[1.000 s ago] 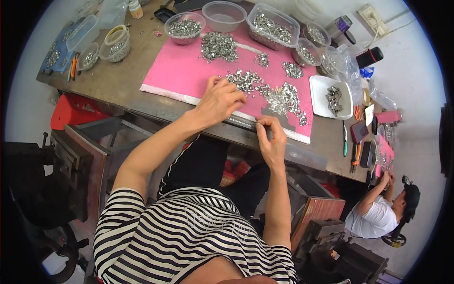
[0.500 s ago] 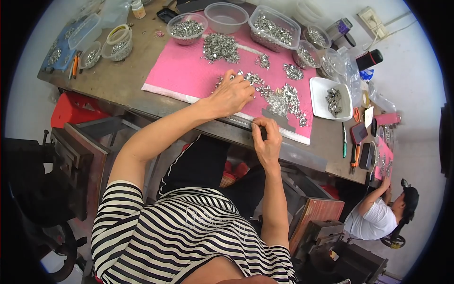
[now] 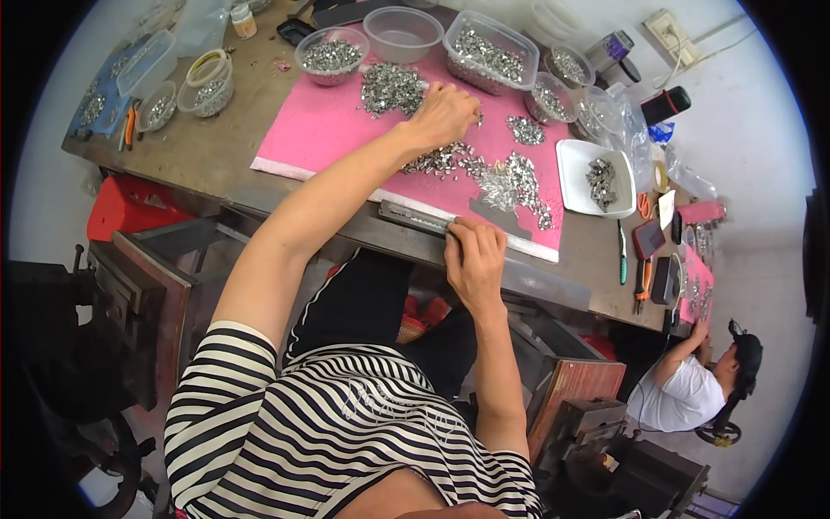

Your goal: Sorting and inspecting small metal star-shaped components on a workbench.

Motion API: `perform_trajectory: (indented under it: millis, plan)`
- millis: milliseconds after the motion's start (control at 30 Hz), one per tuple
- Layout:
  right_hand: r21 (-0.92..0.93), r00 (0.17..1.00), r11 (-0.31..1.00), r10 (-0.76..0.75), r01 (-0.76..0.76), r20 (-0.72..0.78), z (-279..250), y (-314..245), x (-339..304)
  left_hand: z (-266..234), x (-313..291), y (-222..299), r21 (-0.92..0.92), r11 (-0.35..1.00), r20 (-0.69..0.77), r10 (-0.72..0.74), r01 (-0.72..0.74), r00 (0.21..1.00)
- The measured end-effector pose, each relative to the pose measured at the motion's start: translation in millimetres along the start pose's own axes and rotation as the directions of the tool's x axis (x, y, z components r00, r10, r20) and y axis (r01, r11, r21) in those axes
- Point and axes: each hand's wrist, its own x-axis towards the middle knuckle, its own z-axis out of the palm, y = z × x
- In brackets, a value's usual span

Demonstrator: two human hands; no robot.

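Note:
My left hand (image 3: pixel 443 116) reaches over the pink mat (image 3: pixel 324 117), fingers bent and drawn together at a small heap of shiny metal pieces; the fingertips are partly hidden, and I cannot make out what they hold. To its left lies a larger pile of metal pieces (image 3: pixel 391 89). My right hand (image 3: pixel 478 259) is at the table's front edge, thumb and fingers closed on the right end of a narrow metal strip (image 3: pixel 411 214), which seems to carry a row of small shiny parts. Just beyond are loose metal pieces (image 3: pixel 445 161), clear slender pieces (image 3: pixel 499 188) and a flat grey plate (image 3: pixel 501 216).
Plastic tubs of metal pieces (image 3: pixel 488 54) line the back, beside an empty clear bowl (image 3: pixel 403 35). A white tray (image 3: pixel 571 186) stands right, near orange-handled pliers (image 3: pixel 642 281). More pliers (image 3: pixel 130 123) lie left. A person in a white shirt (image 3: pixel 683 398) works at far right.
My left hand has moved away from me and slightly right, from the near pieces to the small heap. My right hand has shifted slightly left and nearer me. More of the strip shows.

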Motion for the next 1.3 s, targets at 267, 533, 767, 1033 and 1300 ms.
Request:
perform_trajectory:
  millis: [267, 533, 767, 1033, 1300]
  plan:
    - [0.027, 0.946, 0.95, 0.313, -0.312, -0.082, -3.9, 35.9, -15.6, -24.7, -42.0, 55.0, -0.047, 0.981, 0.174, 0.196, -0.19, 0.965]
    - [-0.162, 0.96, 0.952, 0.272, -0.259, 0.062, -10.6, 46.7, -12.0, -24.3, -82.3, 79.3, -0.084, 0.947, 0.275, 0.32, -0.309, 0.907]
    - [-0.088, 0.954, 0.951, 0.299, -0.297, 0.005, -6.9, 46.1, -11.6, -29.0, -73.4, 80.0, -0.175, 0.971, 0.197, 0.196, -0.163, 0.961]
    - [-0.191, 0.959, 0.943, 0.283, -0.273, 0.025, -7.0, 40.5, -1.5, -16.4, -50.1, 89.4, -0.1, 0.977, 0.219, 0.205, -0.187, 0.954]
    - [-0.028, 0.94, 0.94, 0.338, -0.34, -0.051, -6.6, 47.1, -7.4, -4.3, -41.3, 88.6, -0.092, 0.962, 0.313, 0.275, -0.259, 0.909]
